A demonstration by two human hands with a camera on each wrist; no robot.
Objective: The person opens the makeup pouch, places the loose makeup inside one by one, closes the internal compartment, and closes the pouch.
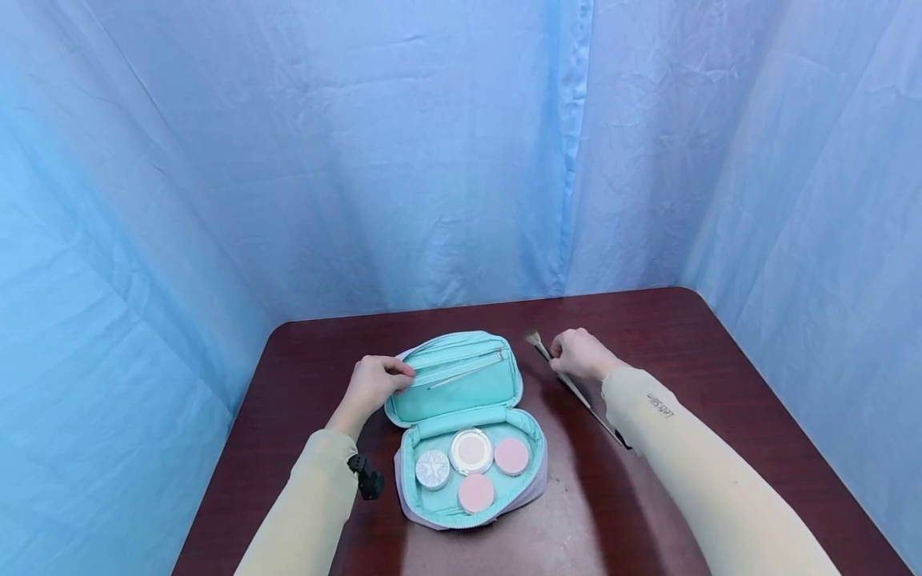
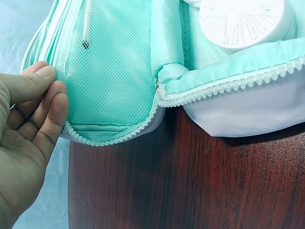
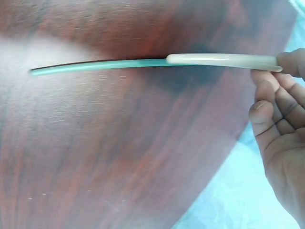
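Note:
A teal-lined zip cosmetic bag (image 1: 529, 468) lies opened out, its lid folded back. With thumb and fingers my left hand (image 1: 374, 382) pinches the edge of the mesh pocket (image 2: 109, 71) in the lid. Behind that mesh lies a thin white stick (image 2: 86, 24) with a dark end. Right of the bag, my right hand (image 1: 582, 354) pinches a makeup brush (image 1: 572, 390), bristles pointing away. In the right wrist view its cream handle (image 3: 214, 59) overlaps a longer thin greenish stick (image 3: 95, 67); whether that is a second brush, I cannot tell.
In the bag's base sit a star-patterned round case (image 1: 433, 470), a white-rimmed compact (image 1: 471, 451) and two pink round cases, one right (image 1: 511, 456) and one in front (image 1: 476, 494). The dark red table (image 1: 317, 360) is bordered by blue curtains (image 1: 432, 160).

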